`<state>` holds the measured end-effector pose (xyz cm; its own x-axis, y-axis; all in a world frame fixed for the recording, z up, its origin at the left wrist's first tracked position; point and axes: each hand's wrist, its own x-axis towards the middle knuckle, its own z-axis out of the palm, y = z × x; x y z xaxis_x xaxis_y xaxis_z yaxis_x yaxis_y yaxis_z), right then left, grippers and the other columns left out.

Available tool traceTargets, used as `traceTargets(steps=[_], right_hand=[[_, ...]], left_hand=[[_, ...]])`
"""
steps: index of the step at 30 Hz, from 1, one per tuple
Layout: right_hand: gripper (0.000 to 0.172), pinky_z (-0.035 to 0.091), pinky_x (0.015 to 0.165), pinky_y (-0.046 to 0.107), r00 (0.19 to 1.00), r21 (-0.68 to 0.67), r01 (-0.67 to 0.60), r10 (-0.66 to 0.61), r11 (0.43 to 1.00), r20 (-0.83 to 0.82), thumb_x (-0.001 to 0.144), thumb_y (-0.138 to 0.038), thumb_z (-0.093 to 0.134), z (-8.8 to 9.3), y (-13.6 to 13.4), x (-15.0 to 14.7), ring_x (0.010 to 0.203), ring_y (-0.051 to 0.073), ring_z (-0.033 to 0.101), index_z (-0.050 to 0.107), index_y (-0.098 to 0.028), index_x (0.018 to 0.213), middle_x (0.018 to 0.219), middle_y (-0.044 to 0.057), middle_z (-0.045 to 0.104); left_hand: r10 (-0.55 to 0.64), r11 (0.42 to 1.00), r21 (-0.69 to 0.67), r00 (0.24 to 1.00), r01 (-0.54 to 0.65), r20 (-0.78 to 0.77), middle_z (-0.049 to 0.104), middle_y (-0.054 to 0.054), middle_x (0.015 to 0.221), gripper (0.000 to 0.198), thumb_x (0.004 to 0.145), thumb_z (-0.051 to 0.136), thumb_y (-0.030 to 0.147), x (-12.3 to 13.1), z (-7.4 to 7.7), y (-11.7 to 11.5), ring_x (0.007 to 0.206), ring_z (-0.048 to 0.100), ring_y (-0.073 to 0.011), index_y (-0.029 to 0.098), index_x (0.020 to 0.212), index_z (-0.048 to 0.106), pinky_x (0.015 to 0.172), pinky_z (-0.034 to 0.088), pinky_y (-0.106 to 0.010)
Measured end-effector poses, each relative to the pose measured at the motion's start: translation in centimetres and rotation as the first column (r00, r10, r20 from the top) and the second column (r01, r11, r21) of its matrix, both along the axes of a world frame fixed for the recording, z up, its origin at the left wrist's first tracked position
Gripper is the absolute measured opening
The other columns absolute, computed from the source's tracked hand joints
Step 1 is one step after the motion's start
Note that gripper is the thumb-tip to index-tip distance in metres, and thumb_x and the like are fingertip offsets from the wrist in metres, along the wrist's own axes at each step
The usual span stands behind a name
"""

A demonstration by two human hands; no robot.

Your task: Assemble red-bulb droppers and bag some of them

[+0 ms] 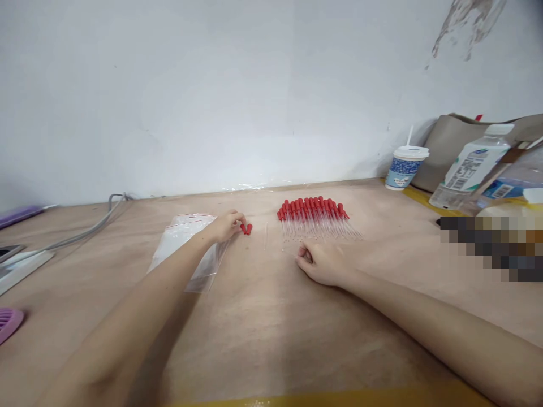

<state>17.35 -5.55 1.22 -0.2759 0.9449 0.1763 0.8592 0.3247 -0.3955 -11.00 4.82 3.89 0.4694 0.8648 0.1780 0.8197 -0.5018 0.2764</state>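
On the table lies a row of several clear thin tubes with red rubber bulbs (314, 209), their bulbs toward the wall. My right hand (322, 263) is closed just in front of the tube tips; a thin clear piece shows at its fingertips, too faint to identify. My left hand (228, 226) reaches over the right edge of the clear plastic bags (203, 271), its fingers curled beside two loose red bulbs (249, 229). Whether the fingers touch a bulb is unclear. Between the hands lies a faint clear tube (266, 236).
At the back right stand a paper cup with a straw (403, 169), a plastic bottle (470, 169) and a grey bag (436, 141). A grey cable (93, 226), a purple item (21, 216) and a pink item (9, 323) lie at left.
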Motion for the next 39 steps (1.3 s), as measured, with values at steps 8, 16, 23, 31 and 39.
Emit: traceTargets(steps=[8, 16, 23, 31, 39], right_hand=[[0.014, 0.029, 0.054, 0.026, 0.998, 0.055, -0.038, 0.034, 0.998, 0.059, 0.085, -0.030, 0.044, -0.2, -0.8, -0.1, 0.069, 0.016, 0.055, 0.054, -0.020, 0.082, 0.081, 0.003, 0.065], [0.011, 0.037, 0.065, 0.027, 0.990, 0.233, -0.106, 0.125, 0.967, -0.065, 0.086, -0.021, 0.041, -0.8, -0.7, -0.1, 0.072, 0.016, 0.054, 0.050, -0.018, 0.081, 0.079, 0.004, 0.060], [0.018, 0.041, 0.074, 0.028, 0.913, 0.354, -0.187, 0.295, 0.916, -0.282, 0.090, -0.023, 0.036, -1.8, -0.5, -0.2, 0.082, 0.016, 0.056, 0.053, -0.019, 0.093, 0.088, 0.005, 0.061], [0.021, 0.038, 0.077, 0.030, 0.922, 0.325, -0.280, 0.347, 0.903, -0.170, 0.090, -0.023, 0.038, -1.6, -0.8, -0.2, 0.082, 0.015, 0.057, 0.058, -0.020, 0.094, 0.089, 0.002, 0.065], [0.018, 0.034, 0.073, 0.030, 0.887, 0.321, -0.375, 0.437, 0.870, -0.148, 0.089, -0.024, 0.042, -1.4, -0.9, -0.1, 0.072, 0.013, 0.056, 0.059, -0.021, 0.092, 0.084, 0.001, 0.066]], left_hand=[[-0.108, 0.994, 0.011, 0.993, 0.108, -0.043, 0.059, -0.004, 0.092, 0.018, 0.079, 0.041, 0.025, -0.3, 0.9, -0.7, 0.081, 0.055, -0.0192, 0.021, 0.085, 0.057, 0.074, 0.042, -0.030], [-0.068, 0.993, 0.111, 0.953, 0.036, 0.297, 0.060, -0.006, 0.094, 0.020, 0.083, 0.047, 0.029, 2.0, 0.1, -8.1, 0.083, 0.058, -0.0171, 0.018, 0.098, 0.055, 0.072, 0.048, -0.029], [0.089, 0.995, -0.088, 0.872, -0.053, 0.482, 0.063, -0.006, 0.090, 0.023, 0.083, 0.051, 0.033, 6.2, -3.3, -11.3, 0.074, 0.059, -0.0160, 0.019, 0.095, 0.064, 0.066, 0.048, -0.029], [0.077, 0.987, -0.163, 0.849, 0.011, 0.523, 0.065, -0.005, 0.086, 0.026, 0.083, 0.051, 0.037, 6.0, -4.0, -11.1, 0.072, 0.060, -0.0153, 0.019, 0.098, 0.062, 0.066, 0.048, -0.028], [0.041, 0.983, -0.174, 0.848, 0.061, 0.528, 0.058, 0.001, 0.069, 0.021, 0.082, 0.054, 0.036, 6.4, -3.0, -11.8, 0.060, 0.052, -0.0109, 0.016, 0.082, 0.059, 0.058, 0.043, -0.023]])
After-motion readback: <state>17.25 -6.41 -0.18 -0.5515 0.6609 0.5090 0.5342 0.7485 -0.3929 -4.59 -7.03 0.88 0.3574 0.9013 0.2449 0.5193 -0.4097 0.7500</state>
